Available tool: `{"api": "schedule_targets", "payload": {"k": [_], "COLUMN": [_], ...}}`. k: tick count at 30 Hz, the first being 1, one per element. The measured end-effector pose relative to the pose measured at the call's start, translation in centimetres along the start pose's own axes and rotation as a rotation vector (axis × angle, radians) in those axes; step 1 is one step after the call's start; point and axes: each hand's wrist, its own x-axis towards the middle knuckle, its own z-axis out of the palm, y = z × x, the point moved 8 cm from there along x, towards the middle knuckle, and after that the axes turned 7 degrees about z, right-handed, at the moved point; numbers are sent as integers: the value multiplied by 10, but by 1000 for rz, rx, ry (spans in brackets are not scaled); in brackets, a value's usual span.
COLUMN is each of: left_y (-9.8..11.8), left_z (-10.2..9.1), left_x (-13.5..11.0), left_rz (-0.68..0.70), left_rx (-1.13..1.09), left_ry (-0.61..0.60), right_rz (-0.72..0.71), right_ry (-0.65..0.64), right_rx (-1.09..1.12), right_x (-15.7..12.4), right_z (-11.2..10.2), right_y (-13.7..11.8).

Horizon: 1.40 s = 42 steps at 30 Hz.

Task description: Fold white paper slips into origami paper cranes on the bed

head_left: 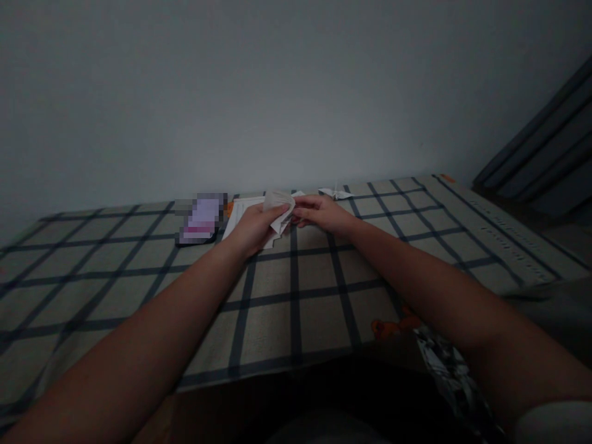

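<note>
Near the far edge of the checked surface (272, 314), the left hand (254, 228) pinches a white paper (278, 200); the right hand (327, 213) meets its right side, grip unclear. Folding seems partway: the paper bows open, while 1 folded paper shape (337, 194) beyond looks finished.

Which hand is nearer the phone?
Left: the left hand is right of the phone, holding the paper; the right hand is farther right, on the paper's other side.

The paper (277, 200) is white, the cloth (317, 265) beige with dark blue checks, the far wall (277, 92) plain grey.
</note>
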Motion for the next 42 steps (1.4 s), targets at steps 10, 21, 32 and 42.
{"api": "schedule_targets", "payload": {"k": [10, 21, 32, 42], "left_y": [-5, 3, 11, 9], "left_z": [-7, 6, 13, 12], "left_x": [3, 0, -5, -4], "left_rz": [1, 53, 49, 31], "left_rx": [82, 94, 166, 136], "left_ry": [2, -92, -92, -89], "right_rz": [61, 58, 7, -19], "right_ry": [-14, 88, 107, 157], "right_rx": [92, 67, -7, -58], "right_x": [-1, 5, 4, 3], "right_z": [-1, -1, -3, -7], "right_y": [8, 5, 2, -1]}}
